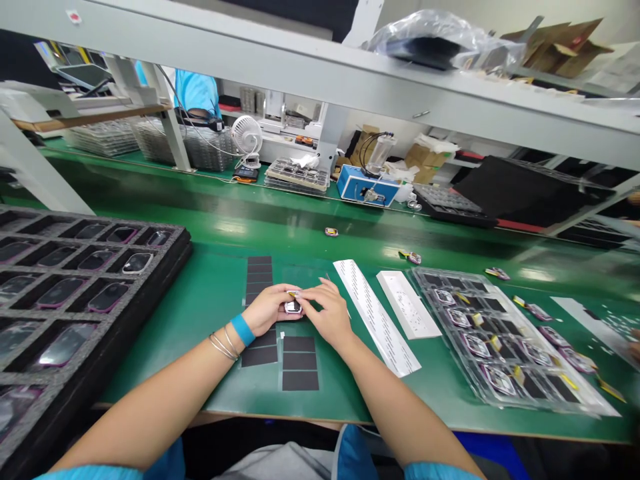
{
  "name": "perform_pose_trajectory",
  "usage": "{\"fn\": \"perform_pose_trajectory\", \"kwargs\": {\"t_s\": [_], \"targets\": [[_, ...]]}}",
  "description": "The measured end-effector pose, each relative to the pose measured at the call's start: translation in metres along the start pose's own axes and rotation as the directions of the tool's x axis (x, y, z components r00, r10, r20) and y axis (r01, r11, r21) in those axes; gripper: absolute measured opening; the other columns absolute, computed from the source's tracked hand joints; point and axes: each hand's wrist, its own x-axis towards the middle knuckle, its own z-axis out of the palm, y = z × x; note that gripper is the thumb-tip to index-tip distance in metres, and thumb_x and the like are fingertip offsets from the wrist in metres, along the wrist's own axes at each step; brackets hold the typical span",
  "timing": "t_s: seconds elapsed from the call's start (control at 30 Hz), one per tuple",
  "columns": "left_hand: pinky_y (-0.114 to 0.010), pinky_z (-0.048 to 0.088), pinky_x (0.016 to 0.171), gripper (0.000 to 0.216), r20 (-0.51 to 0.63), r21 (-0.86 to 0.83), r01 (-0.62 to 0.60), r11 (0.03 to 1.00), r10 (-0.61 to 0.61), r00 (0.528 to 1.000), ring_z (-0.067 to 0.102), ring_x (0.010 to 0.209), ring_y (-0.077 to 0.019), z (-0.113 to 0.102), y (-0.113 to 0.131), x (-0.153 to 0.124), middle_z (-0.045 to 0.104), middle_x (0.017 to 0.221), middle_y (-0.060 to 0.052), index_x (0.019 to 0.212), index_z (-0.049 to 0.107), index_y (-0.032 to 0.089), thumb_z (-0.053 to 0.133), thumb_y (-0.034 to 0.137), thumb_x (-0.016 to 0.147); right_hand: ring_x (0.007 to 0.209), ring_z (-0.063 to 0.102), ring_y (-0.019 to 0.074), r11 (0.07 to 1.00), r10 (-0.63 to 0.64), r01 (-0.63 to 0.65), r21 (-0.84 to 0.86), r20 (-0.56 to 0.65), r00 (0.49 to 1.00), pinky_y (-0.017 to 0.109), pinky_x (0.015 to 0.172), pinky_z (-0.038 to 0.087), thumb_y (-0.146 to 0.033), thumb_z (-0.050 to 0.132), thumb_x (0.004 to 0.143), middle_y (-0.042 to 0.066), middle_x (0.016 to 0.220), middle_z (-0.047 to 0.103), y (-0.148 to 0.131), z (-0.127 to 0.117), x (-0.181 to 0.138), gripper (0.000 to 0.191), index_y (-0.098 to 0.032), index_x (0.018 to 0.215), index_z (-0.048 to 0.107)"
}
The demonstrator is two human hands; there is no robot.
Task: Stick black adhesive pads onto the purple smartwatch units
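My left hand (267, 310) holds a small rounded-square electronic part (293, 307), like a watch screen, with a pale rim, a dark face and a yellow tab at its top. The thumb and forefinger of my right hand (327, 313) are pinched together at the part's upper right edge; whatever lies between those fingertips is too small to make out. Under and beside my left hand are sheets of black rectangular stickers (259, 275). Another such black sheet (300, 362) lies just below the part. A white strip printed with dark marks (375, 320) is right of my right hand.
A grey foam tray (180, 243) of dark screens stands at left. Right of the strip are a white block (407, 303) and a clear plastic tray (430, 287) of similar parts. Several loose parts (414, 257) lie on the green table (215, 260). Another person's hand (634, 350) shows at far right.
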Motion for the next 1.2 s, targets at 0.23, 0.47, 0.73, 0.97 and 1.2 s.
{"fn": "perform_pose_trajectory", "kwargs": {"t_s": [0.23, 0.47, 0.73, 0.97, 1.2], "targets": [[-0.034, 0.053, 0.081, 0.021, 0.005, -0.146, -0.027, 0.989, 0.028, 1.000, 0.065, 0.074, -0.0145, -0.007, 0.001, 0.002, 0.068, 0.081, -0.007, 0.095, 0.064, 0.010, 0.061, 0.009, 0.074, 0.086, 0.059, 0.0166, 0.938, -0.202, 0.229, -0.259, 0.127, 0.971, 0.052, 0.107, 0.027, -0.017, 0.052, 0.089, 0.002, 0.098, 0.070, -0.002, 0.001, -0.003, 0.019, -0.026, 0.095, 0.067], [-0.032, 0.052, 0.081, 0.038, 0.142, 0.001, -0.110, 0.994, 0.109, 0.984, 0.066, 0.082, -0.0167, -0.011, -0.004, 0.005, 0.069, 0.095, -0.010, 0.101, 0.064, 0.012, 0.076, 0.020, 0.067, 0.101, 0.057, 0.0184, 0.885, 0.273, -0.318, 0.339, 0.175, 0.946, 0.036, 0.085, 0.051, -0.022, 0.065, 0.075, 0.007, 0.111, 0.056, 0.009, 0.008, -0.004, 0.033, -0.023, 0.107, 0.057], [-0.032, 0.052, 0.078, 0.047, 0.198, 0.145, -0.238, 0.960, 0.208, 0.958, 0.066, 0.090, -0.0222, -0.010, -0.005, 0.005, 0.071, 0.096, -0.012, 0.102, 0.065, 0.013, 0.079, 0.033, 0.062, 0.090, 0.064, 0.0173, 0.609, 0.342, -0.508, 0.609, 0.376, 0.861, 0.033, 0.080, 0.054, -0.028, 0.063, 0.074, 0.005, 0.102, 0.064, 0.003, 0.011, -0.006, 0.048, -0.023, 0.120, 0.048], [-0.032, 0.052, 0.078, 0.048, 0.226, 0.164, -0.238, 0.957, 0.198, 0.954, 0.066, 0.087, -0.0203, -0.015, -0.003, 0.008, 0.071, 0.097, -0.012, 0.104, 0.065, 0.013, 0.079, 0.031, 0.062, 0.090, 0.065, 0.0187, 0.635, 0.359, -0.486, 0.600, 0.327, 0.874, 0.035, 0.081, 0.054, -0.028, 0.063, 0.074, 0.006, 0.102, 0.065, 0.001, 0.017, -0.006, 0.049, -0.023, 0.121, 0.048], [-0.038, 0.049, 0.089, 0.050, 0.096, 0.163, -0.252, 0.954, 0.239, 0.966, 0.065, 0.092, -0.0186, -0.015, 0.020, -0.008, 0.066, 0.110, -0.009, 0.118, 0.061, 0.019, 0.073, 0.028, 0.070, 0.110, 0.059, 0.0228, 0.561, 0.432, -0.470, 0.682, 0.243, 0.869, 0.043, 0.095, 0.046, -0.036, 0.070, 0.069, 0.011, 0.121, 0.061, 0.019, 0.006, 0.005, 0.061, -0.023, 0.123, 0.045]]}}
